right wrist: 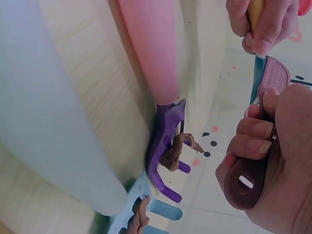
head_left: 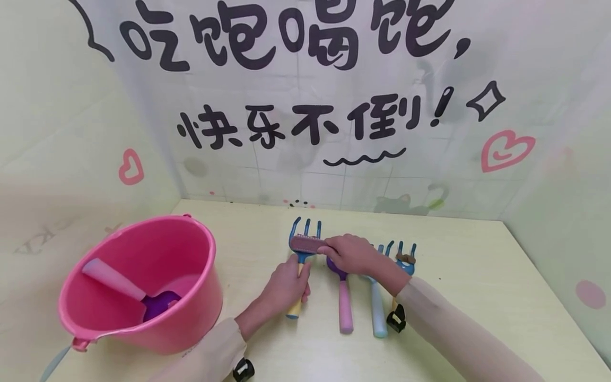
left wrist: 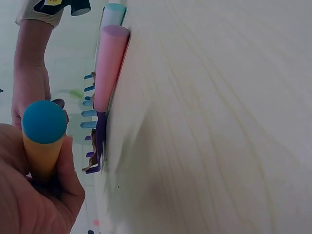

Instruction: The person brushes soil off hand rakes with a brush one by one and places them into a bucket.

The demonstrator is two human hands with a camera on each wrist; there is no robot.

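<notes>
My left hand [head_left: 285, 284] grips the yellow handle of a small hand rake [head_left: 294, 311] with blue tines, held above the tabletop. In the left wrist view, the blue end cap of that rake [left wrist: 45, 122] faces the camera. My right hand [head_left: 352, 255] holds a brownish-pink scrubbing brush [head_left: 307, 244] by its handle, its head lying across the base of the rake's tines. In the right wrist view, fingers wrap the dark brush handle [right wrist: 245, 183], which has a hanging hole. To the right lie a purple rake with a pink handle [head_left: 346, 307] and a light blue rake [head_left: 378, 313].
A pink bucket [head_left: 200, 313] stands at the left with a purple-headed, pale-handled tool [head_left: 114, 278] inside. Another blue rake [head_left: 406, 265] lies partly behind my right forearm. Brown scraps [right wrist: 175, 153] cling to the lying rakes' tines. A printed wall [head_left: 267, 180] bounds the table's back.
</notes>
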